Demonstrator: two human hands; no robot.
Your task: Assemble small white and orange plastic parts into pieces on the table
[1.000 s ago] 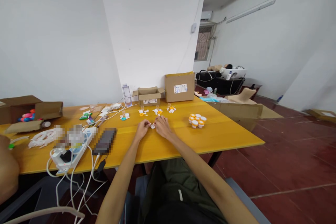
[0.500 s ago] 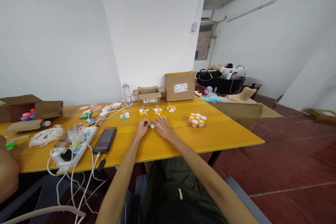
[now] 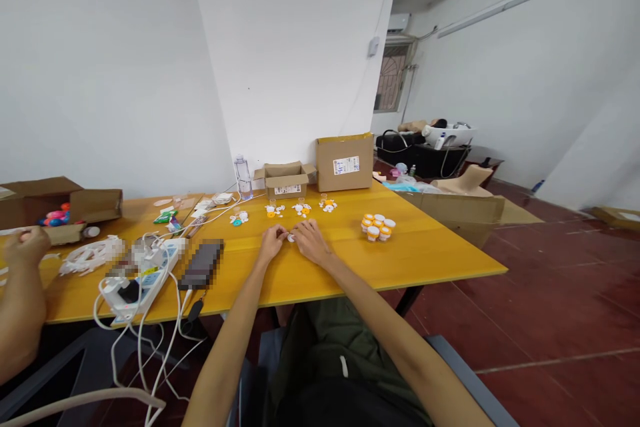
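A small white round piece (image 3: 291, 238) is between my two hands, low over the yellow table. My left hand (image 3: 273, 242) pinches its left side with the fingertips. From the other side my right hand (image 3: 311, 241) bends its fingers over it, hiding part of it. Beyond my hands lie small piles of white and yellow plastic parts (image 3: 301, 210), each with a small clear cup behind. A pile with white and teal parts (image 3: 239, 219) lies to the left. To the right stands a cluster of several small white-and-orange capped pieces (image 3: 379, 227).
Along the wall stand an open small carton (image 3: 286, 185), a larger cardboard box (image 3: 345, 164) and a clear bottle (image 3: 243, 177). Left are a phone (image 3: 202, 265), a power strip (image 3: 150, 280) with trailing cables, and another person's hand (image 3: 27, 247) near an open box (image 3: 95, 205).
My hands stay together around the white piece, with only slight finger movement. At the far left the other person's hand has risen into view above the table. The view has shifted slightly.
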